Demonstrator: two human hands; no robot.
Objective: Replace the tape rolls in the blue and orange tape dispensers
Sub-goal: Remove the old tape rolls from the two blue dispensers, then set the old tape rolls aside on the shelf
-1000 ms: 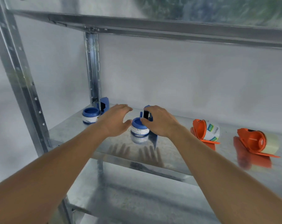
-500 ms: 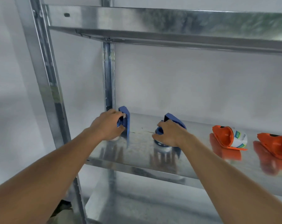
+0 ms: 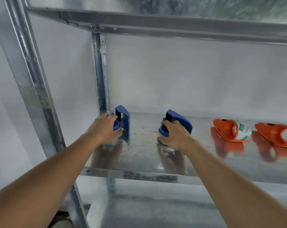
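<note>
Two bare forearms reach over the front lip of a galvanised metal shelf [image 3: 139, 163]. The left hand [image 3: 105, 129] has its fingers curled round the left blue tape dispenser [image 3: 125, 120], which stands close to the rear corner post [image 3: 100, 71]. The right hand [image 3: 175, 134] grips the second blue tape dispenser [image 3: 180, 121] near the middle of the shelf, fingers clamped over its round hub. Further right, well apart from both hands, two orange tape dispensers lie on their sides: one [image 3: 225, 129] with a white printed roll, the other [image 3: 274, 133] at the frame's edge. A white wall [image 3: 189, 76] closes the background.
</note>
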